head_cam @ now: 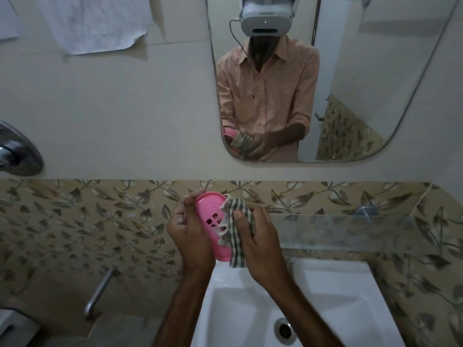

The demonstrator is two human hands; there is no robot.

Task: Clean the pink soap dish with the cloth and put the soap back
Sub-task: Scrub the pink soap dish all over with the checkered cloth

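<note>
Above the sink, my left hand [191, 236] grips the pink soap dish [211, 222], turned so its slotted underside faces me. My right hand [258, 244] holds a checked cloth [235, 231] bunched against the dish's right edge, and the cloth's tail hangs below the dish. No soap shows anywhere in the view.
A white sink [338, 291] with a round drain [283, 330] lies below my hands. A glass shelf [350, 232] runs along the leaf-patterned tile wall to the right, with a round fitting [366, 211] above it. A mirror [375, 71] hangs above, and a metal pipe [99, 293] stands at the left.
</note>
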